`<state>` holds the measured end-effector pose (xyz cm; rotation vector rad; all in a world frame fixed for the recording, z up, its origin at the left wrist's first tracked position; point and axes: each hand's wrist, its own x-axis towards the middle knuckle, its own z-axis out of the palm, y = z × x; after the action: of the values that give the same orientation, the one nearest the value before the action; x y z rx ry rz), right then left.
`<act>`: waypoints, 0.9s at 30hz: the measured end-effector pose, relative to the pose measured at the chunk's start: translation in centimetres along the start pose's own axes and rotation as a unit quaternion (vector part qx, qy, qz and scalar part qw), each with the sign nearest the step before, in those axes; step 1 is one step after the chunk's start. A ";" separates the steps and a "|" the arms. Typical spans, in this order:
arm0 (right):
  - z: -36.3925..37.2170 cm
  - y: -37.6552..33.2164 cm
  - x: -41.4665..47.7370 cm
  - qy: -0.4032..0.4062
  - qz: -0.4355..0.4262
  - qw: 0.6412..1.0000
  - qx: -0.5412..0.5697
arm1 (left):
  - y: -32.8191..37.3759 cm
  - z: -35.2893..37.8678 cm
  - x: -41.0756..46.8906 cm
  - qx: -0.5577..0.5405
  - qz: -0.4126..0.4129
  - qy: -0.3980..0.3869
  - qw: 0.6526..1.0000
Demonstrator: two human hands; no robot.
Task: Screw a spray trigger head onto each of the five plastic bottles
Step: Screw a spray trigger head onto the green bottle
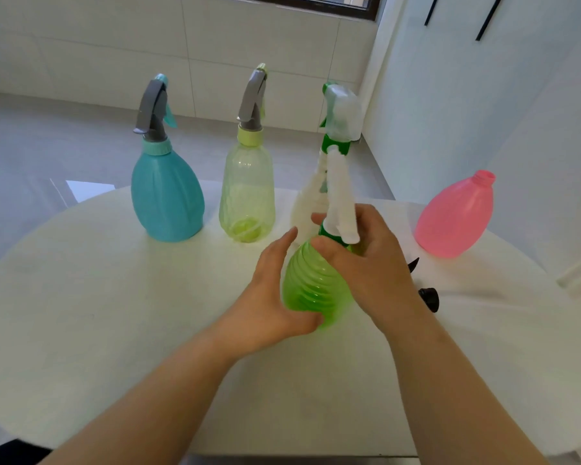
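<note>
looks like a room in a home: pale round table [81, 297] across the lower frame, grey tiled floor [47, 146] at left, large beige wall tiles [114, 45] along the top, dark window frame [316, 5] at upper centre, white wall [517, 112] at right.

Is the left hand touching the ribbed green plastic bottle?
Touching: the head view shows the left hand cupped against the ribbed green plastic bottle.
</note>
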<state>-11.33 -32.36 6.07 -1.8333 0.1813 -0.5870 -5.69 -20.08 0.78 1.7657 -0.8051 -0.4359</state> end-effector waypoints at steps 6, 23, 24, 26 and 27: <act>-1.1 -0.2 0.0 -0.098 0.030 0.993 0.066 | -0.1 -0.4 0.7 -0.012 0.002 -0.048 0.999; -1.6 0.2 -1.6 0.027 -0.027 0.993 -0.112 | 0.3 2.2 -0.4 0.035 0.010 0.090 0.995; -1.5 0.1 -1.5 0.049 -0.024 0.993 -0.101 | 0.2 2.2 -0.3 0.031 0.012 0.087 0.996; -1.0 0.1 -1.4 0.081 -0.019 0.992 -0.094 | -0.1 2.2 -0.3 0.029 0.018 0.083 0.996; -0.7 0.1 -1.3 0.089 -0.014 0.992 -0.092 | -0.1 2.3 -0.3 0.030 0.020 0.082 0.996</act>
<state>-12.79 -32.49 5.71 -1.9625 0.3407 -0.7758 -7.29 -21.43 -0.15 1.8110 -0.7414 -0.2385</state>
